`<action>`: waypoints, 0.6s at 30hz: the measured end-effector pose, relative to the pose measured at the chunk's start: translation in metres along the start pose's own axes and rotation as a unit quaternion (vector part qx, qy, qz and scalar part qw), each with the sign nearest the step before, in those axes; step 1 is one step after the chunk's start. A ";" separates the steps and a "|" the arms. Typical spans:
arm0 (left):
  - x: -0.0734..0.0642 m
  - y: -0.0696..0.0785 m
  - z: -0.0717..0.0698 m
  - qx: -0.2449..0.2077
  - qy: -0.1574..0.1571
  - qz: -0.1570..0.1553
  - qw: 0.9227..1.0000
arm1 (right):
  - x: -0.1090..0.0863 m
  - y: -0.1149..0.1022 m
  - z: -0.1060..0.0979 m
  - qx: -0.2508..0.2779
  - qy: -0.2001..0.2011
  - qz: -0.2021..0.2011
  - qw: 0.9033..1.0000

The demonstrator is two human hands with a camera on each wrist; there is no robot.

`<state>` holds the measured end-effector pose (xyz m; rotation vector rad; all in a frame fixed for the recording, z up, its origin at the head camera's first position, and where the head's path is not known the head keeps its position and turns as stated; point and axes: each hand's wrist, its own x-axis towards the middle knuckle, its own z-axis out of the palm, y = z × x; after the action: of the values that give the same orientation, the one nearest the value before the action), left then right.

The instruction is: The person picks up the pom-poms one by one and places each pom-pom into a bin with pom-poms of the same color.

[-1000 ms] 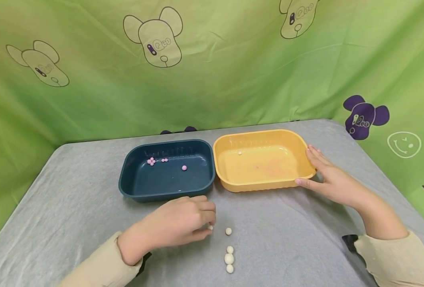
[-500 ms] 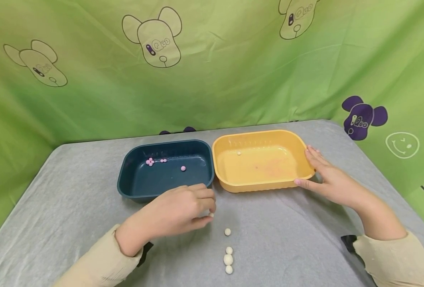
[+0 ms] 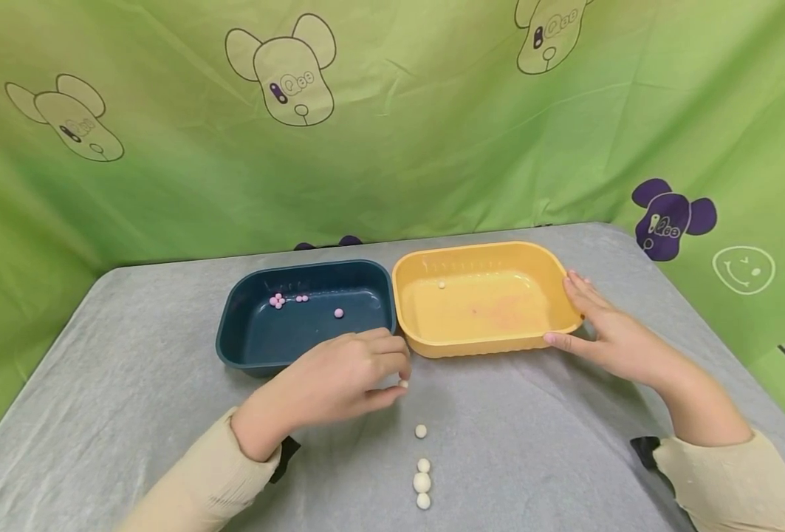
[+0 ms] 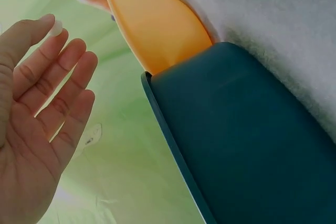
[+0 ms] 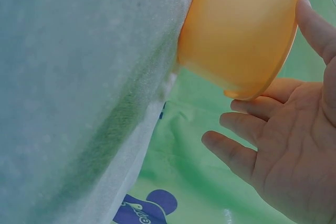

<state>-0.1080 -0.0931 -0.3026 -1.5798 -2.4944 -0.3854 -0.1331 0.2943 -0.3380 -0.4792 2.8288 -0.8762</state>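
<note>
My left hand (image 3: 342, 373) pinches a small white ball (image 4: 56, 28) between thumb and index finger, above the table just in front of the gap between two basins. Its other fingers spread loosely in the left wrist view. My right hand (image 3: 614, 332) rests at the right end of the yellow basin (image 3: 478, 346), thumb on the near rim and straight fingers along the outside. One tiny white ball (image 3: 441, 284) lies inside that basin. On the table, a lone white ball (image 3: 421, 431) sits beyond a touching row of three white balls (image 3: 422, 482).
A dark blue basin (image 3: 222, 325) stands against the yellow one on its left. Inside it lie a pink ball cluster (image 3: 277, 301), a pink pair (image 3: 302, 298) and a single pink ball (image 3: 339, 313). A green printed curtain (image 3: 379, 148) hangs behind the grey-covered table (image 3: 133, 355).
My left hand has lifted and moved away from me and slightly right, carrying the pinched white ball up toward the basins. My right hand stays on the yellow basin.
</note>
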 end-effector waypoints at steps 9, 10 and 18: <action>0.008 -0.008 0.000 -0.025 0.015 -0.005 1.000 | 0.000 0.000 0.000 0.003 -0.001 0.002 1.000; 0.009 -0.009 0.000 -0.026 0.015 -0.006 1.000 | 0.000 0.000 0.000 0.003 -0.001 0.003 1.000; 0.017 -0.014 0.001 -0.038 0.031 -0.001 0.999 | -0.001 0.000 0.000 0.002 -0.002 0.007 1.000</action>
<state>-0.1279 -0.0840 -0.3004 -1.5664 -2.4620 -0.5266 -0.1321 0.2942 -0.3379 -0.4603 2.8225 -0.8777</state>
